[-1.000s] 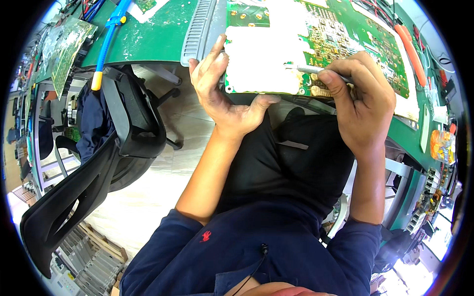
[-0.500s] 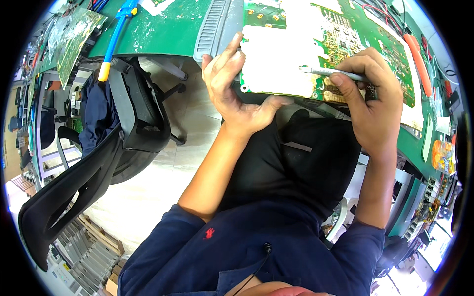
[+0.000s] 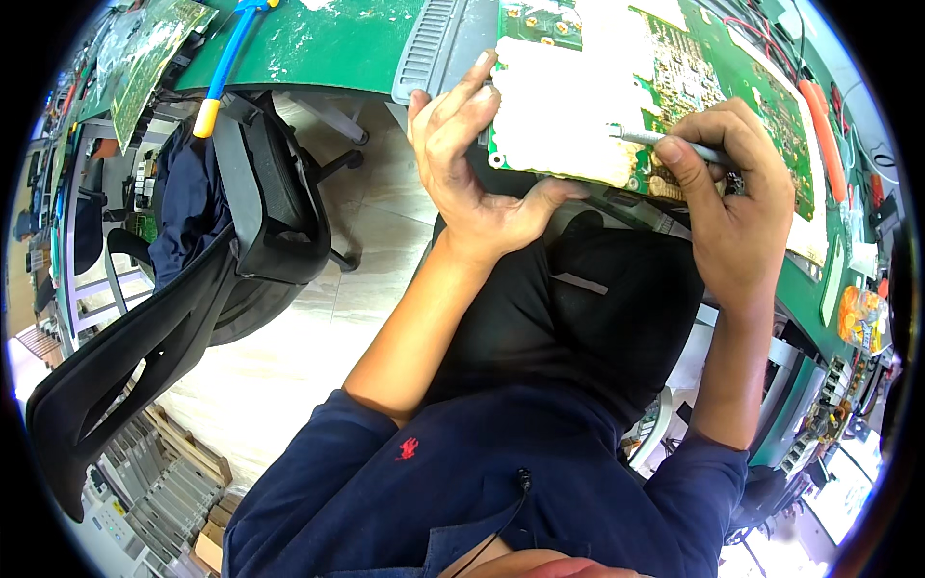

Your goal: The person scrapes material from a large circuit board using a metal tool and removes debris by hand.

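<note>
A green circuit board, its near-left part covered by a bright white area, is in front of me at the desk's near edge. My left hand grips its near-left corner, with the fingers along the left edge and the thumb at the near edge. In my right hand is a slim grey metal tool, pinched like a pen between thumb and fingers. Its flattened tip touches or hovers just over the white area; I cannot tell which. Glare washes out detail there. Rows of small components show beyond the tool.
The green desk carries a grey ribbed case left of the board. An orange-red handle and wires lie at the right. A blue and yellow tube-like tool overhangs the left desk edge. A black chair stands at my left.
The view has shifted slightly, so the board and both hands appear a little farther right. Both grips stay the same, and the tool's tip remains at the white area.
</note>
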Action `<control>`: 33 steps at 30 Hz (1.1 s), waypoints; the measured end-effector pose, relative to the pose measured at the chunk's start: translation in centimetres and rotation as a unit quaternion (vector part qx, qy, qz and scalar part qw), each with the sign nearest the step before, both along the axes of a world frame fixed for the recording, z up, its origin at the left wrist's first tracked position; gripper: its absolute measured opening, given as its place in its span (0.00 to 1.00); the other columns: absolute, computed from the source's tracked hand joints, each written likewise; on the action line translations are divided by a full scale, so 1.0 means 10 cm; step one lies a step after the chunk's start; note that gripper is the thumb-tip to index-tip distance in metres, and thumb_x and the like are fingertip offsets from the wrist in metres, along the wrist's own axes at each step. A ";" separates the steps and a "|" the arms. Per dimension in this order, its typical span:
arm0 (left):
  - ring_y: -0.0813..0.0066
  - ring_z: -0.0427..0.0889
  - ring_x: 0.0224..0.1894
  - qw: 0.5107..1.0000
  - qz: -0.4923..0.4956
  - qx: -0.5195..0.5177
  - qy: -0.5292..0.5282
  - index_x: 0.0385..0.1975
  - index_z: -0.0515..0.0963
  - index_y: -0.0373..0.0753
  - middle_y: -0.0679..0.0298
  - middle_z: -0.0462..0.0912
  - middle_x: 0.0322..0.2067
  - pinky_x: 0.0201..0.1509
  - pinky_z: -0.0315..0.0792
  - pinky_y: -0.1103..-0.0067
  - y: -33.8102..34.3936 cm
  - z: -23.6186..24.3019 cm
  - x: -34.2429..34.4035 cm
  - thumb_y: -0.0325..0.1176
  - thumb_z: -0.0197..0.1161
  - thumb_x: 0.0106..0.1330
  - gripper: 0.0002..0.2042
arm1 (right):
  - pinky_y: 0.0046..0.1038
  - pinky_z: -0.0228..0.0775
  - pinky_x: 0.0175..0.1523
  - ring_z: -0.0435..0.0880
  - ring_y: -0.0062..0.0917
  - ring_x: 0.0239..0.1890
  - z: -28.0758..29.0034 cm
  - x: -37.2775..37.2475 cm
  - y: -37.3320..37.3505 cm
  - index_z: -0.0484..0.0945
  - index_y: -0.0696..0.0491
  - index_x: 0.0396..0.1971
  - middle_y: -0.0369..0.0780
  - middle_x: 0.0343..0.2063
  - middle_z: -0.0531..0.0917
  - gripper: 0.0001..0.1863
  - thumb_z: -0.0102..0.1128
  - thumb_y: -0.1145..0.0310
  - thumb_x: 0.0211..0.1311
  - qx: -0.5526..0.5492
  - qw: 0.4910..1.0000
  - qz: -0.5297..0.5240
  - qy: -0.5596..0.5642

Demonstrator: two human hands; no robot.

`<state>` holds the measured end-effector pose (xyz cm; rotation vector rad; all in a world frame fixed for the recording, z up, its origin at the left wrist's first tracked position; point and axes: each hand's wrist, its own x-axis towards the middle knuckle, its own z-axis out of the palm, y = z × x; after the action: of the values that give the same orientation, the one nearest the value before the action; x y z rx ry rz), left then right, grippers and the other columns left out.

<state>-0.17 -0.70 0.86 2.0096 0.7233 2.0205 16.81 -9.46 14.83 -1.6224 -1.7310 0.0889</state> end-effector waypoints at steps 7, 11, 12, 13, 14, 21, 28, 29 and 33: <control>0.59 0.75 0.64 1.000 0.002 0.007 0.008 0.58 0.66 0.39 0.50 0.79 0.57 0.75 0.44 0.62 0.00 -0.01 0.00 0.64 0.74 0.52 0.43 | 0.21 0.67 0.38 0.75 0.20 0.30 0.04 -0.05 -0.04 0.79 0.60 0.31 0.37 0.29 0.78 0.05 0.68 0.77 0.61 -0.033 0.999 -0.006 -0.003; 0.58 0.75 0.64 1.000 0.007 0.008 0.007 0.58 0.67 0.39 0.51 0.79 0.56 0.74 0.44 0.61 0.00 0.00 0.00 0.64 0.74 0.51 0.43 | 0.21 0.67 0.37 0.75 0.21 0.30 0.02 -0.07 -0.04 0.79 0.60 0.31 0.37 0.28 0.78 0.06 0.69 0.77 0.60 -0.018 1.000 -0.006 0.004; 0.59 0.76 0.64 1.000 0.007 0.007 0.008 0.58 0.67 0.39 0.50 0.79 0.57 0.74 0.45 0.62 0.00 0.00 -0.01 0.64 0.74 0.51 0.43 | 0.21 0.67 0.37 0.75 0.21 0.30 0.01 -0.07 -0.04 0.79 0.60 0.31 0.37 0.28 0.78 0.06 0.69 0.76 0.60 -0.016 1.000 -0.008 0.004; 0.59 0.76 0.64 1.000 0.007 0.006 0.009 0.58 0.67 0.39 0.50 0.79 0.57 0.74 0.45 0.62 0.00 -0.01 -0.01 0.64 0.74 0.51 0.43 | 0.21 0.66 0.36 0.75 0.21 0.30 0.02 -0.07 -0.04 0.79 0.60 0.31 0.36 0.28 0.79 0.07 0.70 0.76 0.58 -0.007 1.000 -0.005 -0.013; 0.60 0.76 0.63 1.000 0.007 0.005 0.011 0.58 0.67 0.39 0.50 0.79 0.57 0.74 0.45 0.62 0.00 -0.02 -0.02 0.65 0.74 0.50 0.43 | 0.21 0.66 0.35 0.75 0.20 0.29 0.02 -0.06 -0.05 0.80 0.60 0.31 0.36 0.28 0.79 0.07 0.71 0.76 0.57 0.002 1.000 -0.002 -0.029; 0.63 0.76 0.61 1.000 0.003 0.006 0.007 0.56 0.68 0.41 0.49 0.80 0.57 0.73 0.46 0.64 0.02 -0.02 -0.02 0.65 0.74 0.49 0.42 | 0.20 0.62 0.31 0.75 0.18 0.28 0.11 -0.03 0.01 0.82 0.59 0.30 0.35 0.27 0.80 0.10 0.76 0.76 0.51 0.034 0.995 0.015 -0.094; 0.62 0.76 0.62 1.000 0.007 0.006 0.011 0.56 0.68 0.41 0.48 0.80 0.57 0.73 0.47 0.63 0.01 -0.02 -0.03 0.65 0.74 0.49 0.43 | 0.21 0.63 0.31 0.76 0.19 0.28 0.30 -0.05 0.04 0.82 0.59 0.28 0.36 0.26 0.80 0.10 0.76 0.74 0.48 0.018 0.985 0.029 -0.169; 0.62 0.76 0.62 1.000 0.008 0.004 0.014 0.56 0.68 0.40 0.48 0.80 0.57 0.73 0.47 0.63 0.01 -0.02 -0.03 0.65 0.74 0.49 0.43 | 0.22 0.63 0.31 0.76 0.20 0.28 0.34 -0.10 0.05 0.82 0.59 0.28 0.36 0.26 0.79 0.11 0.76 0.74 0.48 0.010 0.986 0.028 -0.165; 0.60 0.76 0.62 1.000 0.012 0.009 0.015 0.56 0.67 0.40 0.48 0.80 0.56 0.73 0.47 0.62 0.01 0.01 -0.01 0.66 0.74 0.50 0.43 | 0.25 0.64 0.31 0.76 0.24 0.26 0.43 -0.09 0.12 0.81 0.59 0.27 0.38 0.25 0.78 0.12 0.77 0.73 0.45 0.047 0.974 0.064 -0.212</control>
<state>-0.29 -0.58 1.00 2.0554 0.7410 2.0209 15.89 -8.31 19.14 -1.5355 -2.1245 -0.2952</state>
